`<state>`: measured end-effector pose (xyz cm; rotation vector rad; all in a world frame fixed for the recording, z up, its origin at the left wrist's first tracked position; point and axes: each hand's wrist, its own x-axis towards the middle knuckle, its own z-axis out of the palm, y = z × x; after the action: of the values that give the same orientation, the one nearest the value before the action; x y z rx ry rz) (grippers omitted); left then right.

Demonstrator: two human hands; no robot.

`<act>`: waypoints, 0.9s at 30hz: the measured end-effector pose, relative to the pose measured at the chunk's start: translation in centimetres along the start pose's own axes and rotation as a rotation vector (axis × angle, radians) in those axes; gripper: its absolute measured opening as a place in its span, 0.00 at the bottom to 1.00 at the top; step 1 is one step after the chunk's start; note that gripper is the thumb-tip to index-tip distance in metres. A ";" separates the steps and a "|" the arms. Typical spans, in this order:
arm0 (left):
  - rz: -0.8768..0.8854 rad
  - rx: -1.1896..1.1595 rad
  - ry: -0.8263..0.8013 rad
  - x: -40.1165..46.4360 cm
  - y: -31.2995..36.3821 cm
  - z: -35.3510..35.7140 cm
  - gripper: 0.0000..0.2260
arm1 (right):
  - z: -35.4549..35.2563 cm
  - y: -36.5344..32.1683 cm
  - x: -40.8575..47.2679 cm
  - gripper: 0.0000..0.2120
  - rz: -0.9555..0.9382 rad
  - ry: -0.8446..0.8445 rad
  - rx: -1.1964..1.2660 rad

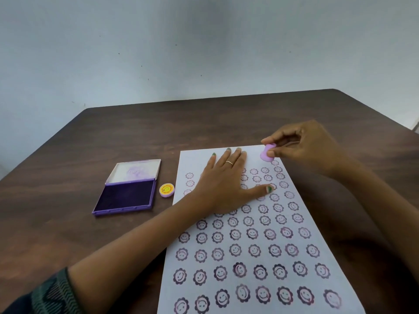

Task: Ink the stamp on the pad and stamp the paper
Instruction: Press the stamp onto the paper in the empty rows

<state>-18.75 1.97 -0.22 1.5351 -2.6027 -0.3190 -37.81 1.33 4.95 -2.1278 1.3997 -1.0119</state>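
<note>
1. The big white sheet of paper [260, 245] on the brown wooden table [136, 137] is almost full of purple smiley flower prints – only the far top strip looks bare.
2. The right hand [303, 146] pinches the small pink plastic stamp [268, 152] at the paper's far right corner, pressing or just about to.
3. The left hand [223, 182] lies flat and open, holding the paper down.
4. The open purple ink pad [125, 196] waits on the left, beside a small round yellow-faced cap [166, 189] – a few more prints are left, I think.

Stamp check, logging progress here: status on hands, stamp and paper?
Right hand pinching stamp at paper's far right corner. Left hand flat, pinning paper. Ink pad open, left. Nothing blocking.
</note>
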 end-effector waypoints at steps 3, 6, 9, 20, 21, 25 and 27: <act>-0.001 -0.004 0.016 0.0 0.0 0.1 0.42 | 0.5 0.0 -0.1 0.12 -0.011 -0.016 -0.037; -0.002 -0.002 0.017 0.0 0.0 0.2 0.42 | 0.8 -0.1 0.0 0.12 -0.028 -0.018 -0.073; -0.003 0.001 0.015 0.0 0.0 0.1 0.42 | 0.9 -0.1 0.0 0.13 -0.050 -0.028 -0.107; -0.009 0.001 0.015 -0.1 0.0 0.1 0.42 | 1.2 0.0 0.1 0.13 -0.047 -0.049 -0.174; -0.010 0.002 0.014 -0.1 0.0 0.1 0.42 | 1.2 0.0 0.1 0.13 -0.047 -0.050 -0.181; -0.015 0.002 0.011 0.0 0.1 0.1 0.42 | 1.2 0.0 0.1 0.13 -0.050 -0.053 -0.206; -0.017 0.005 0.009 0.1 0.1 0.1 0.42 | 1.1 0.0 0.1 0.13 -0.049 -0.054 -0.204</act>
<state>-18.87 1.95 -0.32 1.5570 -2.5872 -0.3071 -36.91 1.15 4.26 -2.3261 1.4874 -0.8545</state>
